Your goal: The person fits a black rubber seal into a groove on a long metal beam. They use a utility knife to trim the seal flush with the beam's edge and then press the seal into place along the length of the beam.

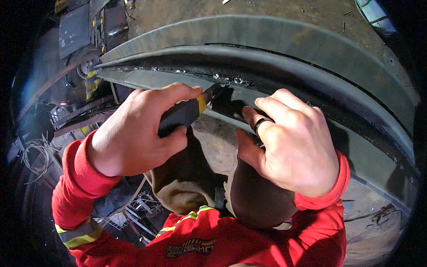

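Note:
My left hand (133,129) is closed round the black handle of a hand tool (182,115) with a yellow collar and a short flat metal blade. The blade's end reaches the near flange of a long, dark metal beam (284,62), just below its inner corner. Rough black residue and shiny specks run along that corner. To the right, my right hand (291,142) grips the flange at its near edge, fingers bent over the top and thumb lower down. A dark ring sits on one finger. The palm side is hidden.
My bent knees (262,191) are under the beam's near edge. On the left lie a coiled cable (38,158), metal racks and a wheel-like disc (86,66). Flat plates (73,31) lean at the upper left. A pale object (376,15) stands at the upper right.

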`<action>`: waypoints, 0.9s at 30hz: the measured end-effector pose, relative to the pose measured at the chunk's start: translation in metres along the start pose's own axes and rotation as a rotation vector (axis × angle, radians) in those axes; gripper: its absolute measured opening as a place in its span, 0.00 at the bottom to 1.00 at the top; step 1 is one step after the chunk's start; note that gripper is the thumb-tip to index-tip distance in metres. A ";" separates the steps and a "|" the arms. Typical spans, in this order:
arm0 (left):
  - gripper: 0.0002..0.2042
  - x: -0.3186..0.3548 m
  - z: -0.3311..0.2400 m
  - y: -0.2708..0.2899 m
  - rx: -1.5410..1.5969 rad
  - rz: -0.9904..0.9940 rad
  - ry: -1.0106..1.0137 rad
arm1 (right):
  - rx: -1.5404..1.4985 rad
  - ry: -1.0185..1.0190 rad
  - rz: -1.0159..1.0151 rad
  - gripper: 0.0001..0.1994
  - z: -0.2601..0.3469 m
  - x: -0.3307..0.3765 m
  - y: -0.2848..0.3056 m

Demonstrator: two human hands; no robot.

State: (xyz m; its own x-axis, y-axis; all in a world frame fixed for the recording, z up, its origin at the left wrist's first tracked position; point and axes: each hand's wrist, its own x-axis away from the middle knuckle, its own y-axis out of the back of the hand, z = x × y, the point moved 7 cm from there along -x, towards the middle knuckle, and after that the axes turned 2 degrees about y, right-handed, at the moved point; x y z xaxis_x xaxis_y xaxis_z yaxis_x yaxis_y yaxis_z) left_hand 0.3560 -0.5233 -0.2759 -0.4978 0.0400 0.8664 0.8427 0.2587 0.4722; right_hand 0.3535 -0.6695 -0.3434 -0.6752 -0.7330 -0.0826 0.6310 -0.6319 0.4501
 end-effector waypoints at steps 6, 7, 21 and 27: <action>0.28 0.009 0.001 0.002 0.004 -0.040 -0.047 | -0.028 -0.034 -0.023 0.15 0.000 0.000 0.001; 0.29 0.010 0.001 0.002 0.019 -0.023 -0.027 | -0.027 -0.035 -0.016 0.15 0.000 0.000 0.001; 0.29 0.013 -0.003 -0.001 0.045 -0.015 0.054 | -0.038 -0.019 -0.002 0.17 0.001 0.001 0.001; 0.28 0.020 -0.005 -0.003 -0.008 -0.040 0.031 | -0.021 -0.024 -0.010 0.17 0.001 0.002 0.001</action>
State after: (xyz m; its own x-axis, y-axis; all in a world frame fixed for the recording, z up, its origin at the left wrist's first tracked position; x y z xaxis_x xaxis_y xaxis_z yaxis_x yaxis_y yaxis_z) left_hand 0.3447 -0.5285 -0.2592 -0.5249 0.0002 0.8512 0.8239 0.2514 0.5080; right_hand 0.3523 -0.6717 -0.3426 -0.6906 -0.7203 -0.0657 0.6316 -0.6449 0.4304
